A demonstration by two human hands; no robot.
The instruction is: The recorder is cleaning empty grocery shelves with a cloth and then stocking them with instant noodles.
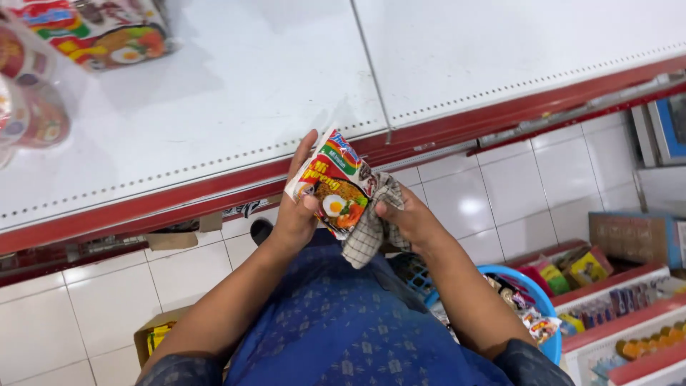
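My left hand (294,207) grips a red, white and green instant noodle packet (334,179) by its left side, thumb on the front. My right hand (411,214) holds a checked grey-and-white cloth (371,229) pressed against the packet's right edge. Both hands are in front of my chest, just below the red front edge of a white shelf (236,93).
More noodle packets (107,32) and cup noodles (32,107) sit at the shelf's far left. A blue basket (547,314) with snack packets is at my right hip. Lower shelves with small goods (629,314) stand at right. A cardboard box (153,336) rests on the white tiled floor.
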